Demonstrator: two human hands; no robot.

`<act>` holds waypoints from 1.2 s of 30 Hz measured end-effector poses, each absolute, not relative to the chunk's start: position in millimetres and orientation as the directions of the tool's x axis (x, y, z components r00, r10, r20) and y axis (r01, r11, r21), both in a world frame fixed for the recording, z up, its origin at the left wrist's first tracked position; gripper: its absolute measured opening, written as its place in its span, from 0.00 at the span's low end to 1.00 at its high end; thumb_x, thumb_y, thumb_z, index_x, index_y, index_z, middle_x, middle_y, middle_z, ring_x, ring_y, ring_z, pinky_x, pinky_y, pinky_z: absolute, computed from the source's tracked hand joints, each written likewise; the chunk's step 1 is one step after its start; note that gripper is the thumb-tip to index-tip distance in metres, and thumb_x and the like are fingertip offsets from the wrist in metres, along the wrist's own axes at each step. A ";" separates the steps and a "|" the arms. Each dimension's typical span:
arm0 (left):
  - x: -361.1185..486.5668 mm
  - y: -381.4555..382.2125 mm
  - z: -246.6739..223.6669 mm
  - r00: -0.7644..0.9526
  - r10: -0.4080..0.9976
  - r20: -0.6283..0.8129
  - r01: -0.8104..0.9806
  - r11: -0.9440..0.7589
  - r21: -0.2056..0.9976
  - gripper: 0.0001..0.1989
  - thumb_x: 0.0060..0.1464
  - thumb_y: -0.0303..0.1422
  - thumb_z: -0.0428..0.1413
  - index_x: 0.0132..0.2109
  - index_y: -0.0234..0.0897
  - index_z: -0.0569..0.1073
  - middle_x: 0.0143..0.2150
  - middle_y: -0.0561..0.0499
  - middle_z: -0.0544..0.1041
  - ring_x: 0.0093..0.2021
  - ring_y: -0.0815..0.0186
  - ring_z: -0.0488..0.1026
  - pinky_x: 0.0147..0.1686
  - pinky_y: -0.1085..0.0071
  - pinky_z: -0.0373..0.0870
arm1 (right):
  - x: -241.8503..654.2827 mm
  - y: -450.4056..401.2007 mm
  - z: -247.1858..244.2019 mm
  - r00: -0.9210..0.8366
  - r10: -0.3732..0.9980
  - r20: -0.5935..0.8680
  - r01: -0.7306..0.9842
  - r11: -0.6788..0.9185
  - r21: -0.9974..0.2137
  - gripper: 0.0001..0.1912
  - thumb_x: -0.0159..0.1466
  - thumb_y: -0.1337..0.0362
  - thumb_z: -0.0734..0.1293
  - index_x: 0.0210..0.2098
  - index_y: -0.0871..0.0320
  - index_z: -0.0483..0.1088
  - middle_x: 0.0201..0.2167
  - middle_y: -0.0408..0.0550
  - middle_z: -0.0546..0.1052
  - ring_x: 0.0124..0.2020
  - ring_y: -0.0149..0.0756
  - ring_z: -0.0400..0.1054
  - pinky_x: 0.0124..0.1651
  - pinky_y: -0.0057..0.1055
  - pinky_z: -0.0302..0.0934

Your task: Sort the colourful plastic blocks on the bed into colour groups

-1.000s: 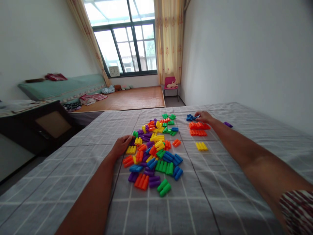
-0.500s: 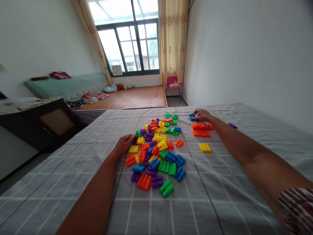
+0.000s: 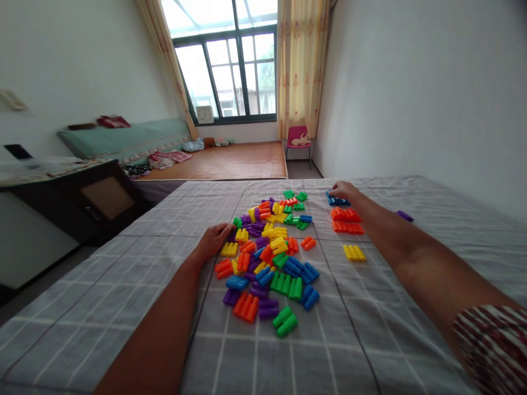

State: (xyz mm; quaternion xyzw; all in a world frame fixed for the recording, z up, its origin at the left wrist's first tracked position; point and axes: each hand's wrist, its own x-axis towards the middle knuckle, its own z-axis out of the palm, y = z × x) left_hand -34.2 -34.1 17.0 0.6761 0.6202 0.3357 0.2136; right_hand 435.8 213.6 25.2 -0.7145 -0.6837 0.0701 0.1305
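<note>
My right hand [image 3: 344, 190] is at the far right of the sheet, its closed fingers on the left end of a row of blue blocks [image 3: 340, 201]. Just nearer lie two rows of orange blocks [image 3: 347, 220], and nearer again a yellow block [image 3: 354, 253]. My left hand [image 3: 219, 237] rests at the left edge of a mixed pile of blocks, fingertips beside a small green block [image 3: 237, 221] and a purple one. Whether it grips either is hidden. The pile holds orange, purple, blue, yellow and green pieces, with a green block [image 3: 285, 321] at its near end.
A grey checked sheet [image 3: 144, 274] covers the surface. One purple block [image 3: 405, 216] lies beyond my right forearm. Behind are a bed with a brown mat [image 3: 239, 159], a pink chair [image 3: 298, 134] and a window. A dark cabinet [image 3: 94, 197] stands at the left.
The view has shifted slightly, so the scene sits further right. My right fingers have closed in over the blue row, which now looks longer and straighter. My left hand stays by the pile.
</note>
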 end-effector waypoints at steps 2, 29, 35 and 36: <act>-34.0 -34.1 16.8 0.005 0.983 0.185 0.691 -0.137 0.710 0.31 0.53 0.56 0.47 0.42 0.34 0.79 0.39 0.48 0.81 0.41 0.59 0.75 0.39 0.70 0.69 | 439.7 208.1 30.2 0.041 0.992 0.124 0.950 0.000 -0.311 0.20 0.53 0.51 0.70 0.40 0.58 0.75 0.35 0.54 0.79 0.37 0.46 0.73 0.37 0.37 0.65; -36.5 -28.2 9.3 0.049 0.975 0.216 0.722 -0.184 0.667 0.29 0.55 0.53 0.44 0.42 0.34 0.79 0.34 0.49 0.80 0.34 0.62 0.73 0.31 0.72 0.66 | 382.1 124.5 64.5 -0.330 0.933 0.140 0.897 0.357 -0.259 0.18 0.58 0.48 0.67 0.40 0.52 0.77 0.38 0.47 0.79 0.39 0.38 0.71 0.38 0.28 0.60; -36.4 -27.9 8.9 0.061 0.970 0.236 0.717 -0.207 0.666 0.29 0.55 0.52 0.44 0.41 0.34 0.79 0.33 0.50 0.80 0.34 0.62 0.73 0.30 0.72 0.65 | 338.4 96.4 42.2 -0.589 0.808 0.013 0.777 0.571 -0.263 0.18 0.60 0.48 0.65 0.38 0.53 0.78 0.38 0.47 0.79 0.38 0.39 0.71 0.38 0.29 0.61; -36.6 -27.9 8.5 0.062 0.969 0.238 0.719 -0.209 0.662 0.29 0.55 0.52 0.44 0.41 0.35 0.79 0.34 0.50 0.80 0.34 0.62 0.73 0.31 0.72 0.66 | 336.7 93.9 39.1 -0.591 0.807 0.016 0.776 0.573 -0.262 0.18 0.61 0.48 0.64 0.38 0.53 0.78 0.38 0.48 0.79 0.38 0.39 0.71 0.38 0.29 0.60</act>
